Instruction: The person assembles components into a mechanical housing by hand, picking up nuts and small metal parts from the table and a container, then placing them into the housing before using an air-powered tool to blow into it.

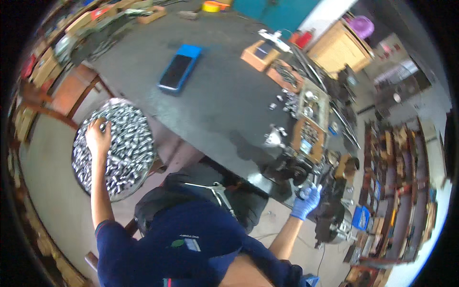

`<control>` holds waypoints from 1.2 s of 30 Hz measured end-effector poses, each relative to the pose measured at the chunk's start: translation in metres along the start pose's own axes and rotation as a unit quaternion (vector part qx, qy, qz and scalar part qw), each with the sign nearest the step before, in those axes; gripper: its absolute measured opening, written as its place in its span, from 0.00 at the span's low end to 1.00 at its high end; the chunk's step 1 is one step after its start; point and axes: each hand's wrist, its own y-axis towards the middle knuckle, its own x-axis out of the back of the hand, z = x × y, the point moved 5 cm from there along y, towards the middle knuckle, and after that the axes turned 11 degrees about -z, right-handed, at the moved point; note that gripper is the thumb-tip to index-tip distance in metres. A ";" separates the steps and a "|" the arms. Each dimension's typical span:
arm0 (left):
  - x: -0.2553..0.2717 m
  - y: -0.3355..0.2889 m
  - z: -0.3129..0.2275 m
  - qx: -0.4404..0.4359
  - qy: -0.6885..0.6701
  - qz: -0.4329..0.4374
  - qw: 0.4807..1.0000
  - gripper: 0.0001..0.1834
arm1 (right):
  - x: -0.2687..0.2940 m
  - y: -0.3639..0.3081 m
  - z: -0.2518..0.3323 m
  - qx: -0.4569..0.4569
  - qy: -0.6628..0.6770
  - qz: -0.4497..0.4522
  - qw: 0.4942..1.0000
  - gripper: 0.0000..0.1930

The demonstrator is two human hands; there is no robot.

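My bare left hand (pixel 98 137) is over a wide round tub (pixel 146 174) heaped with small shiny metal cylinders (pixel 126 143). Its fingers and thumb curl together at the surface of the heap; whatever they pinch is too small to tell. On the other side, my right hand (pixel 306 204), in a blue glove, reaches to a dark bench machine (pixel 294 173) at the table's edge. The gloved fingers close around a small shiny part (pixel 304 193) that I cannot identify, beside the machine.
A dark table (pixel 210 95) bears a blue-framed case (pixel 180 69), loose metal pieces (pixel 287 101) and a box of small parts (pixel 308 136). A wooden chair (pixel 76 93) stands beyond the tub. Pliers-like tools (pixel 217 191) lie at my lap. Loaded shelves (pixel 397 191) line the right.
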 end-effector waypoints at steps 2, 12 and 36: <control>-0.025 0.008 -0.051 0.024 -0.191 0.063 0.979 0.11 | 0.000 0.006 -0.005 -0.037 0.033 0.021 0.999 0.17; -0.122 -0.084 -0.419 -0.339 -0.483 0.258 0.765 0.13 | 0.002 -0.004 0.001 0.051 -0.016 -0.062 0.997 0.19; -0.114 -0.071 -0.395 -0.523 -0.196 0.353 0.751 0.08 | -0.002 -0.014 -0.002 0.052 0.001 -0.091 0.994 0.17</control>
